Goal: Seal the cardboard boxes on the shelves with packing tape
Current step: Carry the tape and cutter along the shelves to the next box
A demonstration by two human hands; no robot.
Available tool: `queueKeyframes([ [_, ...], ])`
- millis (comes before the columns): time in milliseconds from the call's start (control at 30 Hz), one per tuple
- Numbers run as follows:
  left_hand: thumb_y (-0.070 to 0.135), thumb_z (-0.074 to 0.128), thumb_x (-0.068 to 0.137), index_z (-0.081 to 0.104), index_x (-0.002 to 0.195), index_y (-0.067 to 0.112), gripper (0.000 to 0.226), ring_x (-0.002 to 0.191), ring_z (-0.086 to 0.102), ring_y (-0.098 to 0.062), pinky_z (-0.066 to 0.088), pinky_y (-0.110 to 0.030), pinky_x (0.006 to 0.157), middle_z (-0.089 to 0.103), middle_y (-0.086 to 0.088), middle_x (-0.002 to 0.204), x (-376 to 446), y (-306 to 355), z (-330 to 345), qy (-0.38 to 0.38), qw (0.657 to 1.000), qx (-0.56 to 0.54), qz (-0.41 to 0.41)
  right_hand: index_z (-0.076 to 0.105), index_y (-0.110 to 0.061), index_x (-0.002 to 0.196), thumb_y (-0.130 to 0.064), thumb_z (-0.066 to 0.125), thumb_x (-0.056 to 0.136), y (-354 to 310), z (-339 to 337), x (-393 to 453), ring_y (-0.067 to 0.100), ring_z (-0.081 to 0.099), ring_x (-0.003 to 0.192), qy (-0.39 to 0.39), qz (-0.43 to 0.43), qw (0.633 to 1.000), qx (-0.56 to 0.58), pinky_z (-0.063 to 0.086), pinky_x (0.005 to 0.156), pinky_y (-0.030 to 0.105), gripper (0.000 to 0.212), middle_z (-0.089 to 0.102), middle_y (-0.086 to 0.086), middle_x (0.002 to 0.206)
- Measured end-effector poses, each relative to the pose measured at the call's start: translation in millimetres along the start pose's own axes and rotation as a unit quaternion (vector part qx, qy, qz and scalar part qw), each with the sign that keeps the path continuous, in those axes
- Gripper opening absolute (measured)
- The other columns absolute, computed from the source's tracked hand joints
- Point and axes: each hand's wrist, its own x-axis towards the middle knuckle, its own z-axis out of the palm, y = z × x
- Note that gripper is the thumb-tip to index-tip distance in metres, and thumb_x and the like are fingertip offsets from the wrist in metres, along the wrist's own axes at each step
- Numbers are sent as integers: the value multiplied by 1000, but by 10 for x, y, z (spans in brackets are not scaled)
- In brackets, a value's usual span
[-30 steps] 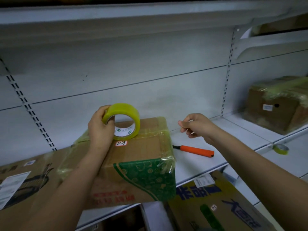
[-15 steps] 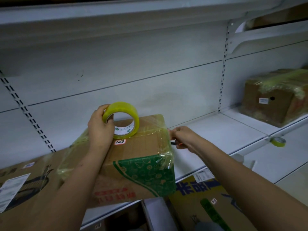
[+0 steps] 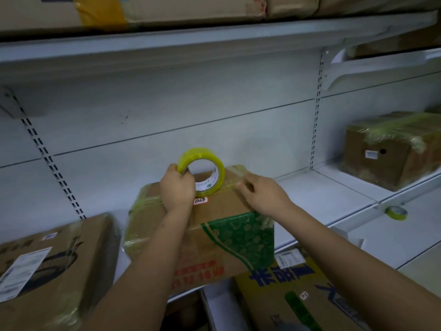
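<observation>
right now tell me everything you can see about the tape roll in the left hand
The tape roll is a ring of yellowish, see-through packing tape on a white inner core with small green print. It stands on edge on top of the cardboard box, its open centre facing the camera. The left hand grips its left side, fingers curled over the rim. A strip of tape seems to run from it to the right along the box top, where the right hand presses down with straight fingers.
</observation>
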Motion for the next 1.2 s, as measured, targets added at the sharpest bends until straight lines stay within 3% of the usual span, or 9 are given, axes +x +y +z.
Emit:
queueKeyframes([
  [100, 14, 53, 95, 63, 97, 5, 14, 90, 60, -37, 39, -34, 70, 67, -17, 95, -26, 37, 24, -25, 1000, -10, 16, 35, -21, 150, -66, 28, 97, -16, -40, -54, 27, 45, 133, -68, 24, 995, -66, 43, 98, 40, 70, 41, 4, 153],
  [233, 2, 51, 88, 59, 101, 5, 16, 89, 60, -35, 37, -33, 67, 64, -18, 94, 59, 12, -265, -82, 990, 54, 103, 32, -25, 152, -76, 20, 91, -85, -74, -30, 27, 48, 131, -87, 40, 986, -137, 46, 93, 40, 81, 37, -3, 156],
  [367, -1, 51, 81, 58, 127, 13, 49, 96, 60, -42, 48, -42, 73, 61, -21, 107, 390, -103, -925, -116, 928, 235, 266, 36, -24, 149, -72, 18, 94, -85, -64, -68, 29, 50, 129, -81, 30, 984, -157, 45, 92, 39, 75, 41, 1, 153],
  [467, -5, 50, 82, 50, 144, 25, 69, 99, 59, -42, 49, -43, 72, 56, -19, 113, 654, -320, -1483, -132, 888, 350, 269, 42, -23, 143, -66, 22, 96, -87, -81, -56, 33, 54, 121, -73, 27, 985, -154, 44, 87, 38, 66, 55, 10, 140],
  [567, -8, 50, 84, 39, 150, 35, 80, 91, 52, -31, 34, -33, 60, 52, -11, 109, 696, -483, -1811, -171, 826, 462, 274, 43, -25, 140, -67, 23, 95, -112, -61, -16, 34, 55, 118, -75, 26, 985, -152, 43, 84, 39, 65, 59, 13, 133],
  [733, -9, 49, 85, 27, 154, 43, 89, 79, 41, -21, 30, -30, 55, 39, -1, 96, 781, -450, -1911, -206, 770, 528, 293, 16, -36, 156, -75, 12, 91, -179, -53, -12, 28, 40, 139, -114, 12, 979, -166, 38, 107, 44, 75, 27, -4, 160],
  [867, -1, 52, 91, 18, 154, 47, 86, 83, 43, -19, 30, -26, 54, 40, 1, 98, 861, -286, -2024, -202, 680, 618, 340, 18, -37, 155, -73, 13, 93, -196, -24, 5, 24, 31, 145, -133, 18, 976, -173, 31, 114, 47, 72, 15, -12, 163],
  [1000, 3, 49, 95, 8, 157, 42, 85, 104, 54, -23, 45, -33, 83, 53, -1, 114, 822, -391, -2127, -224, 532, 713, 398, 19, -39, 155, -68, 16, 96, -244, 0, 58, 25, 32, 144, -130, 33, 972, -191, 32, 112, 45, 66, 15, -14, 163],
  [1200, 0, 51, 94, -3, 158, 36, 91, 109, 54, -26, 43, -35, 84, 53, -5, 118, 605, -561, -2066, -239, 551, 712, 364, 18, -36, 156, -65, 17, 97, -250, 32, 164, 21, 27, 146, -138, 39, 973, -182, 30, 114, 45, 65, 12, -15, 163],
])
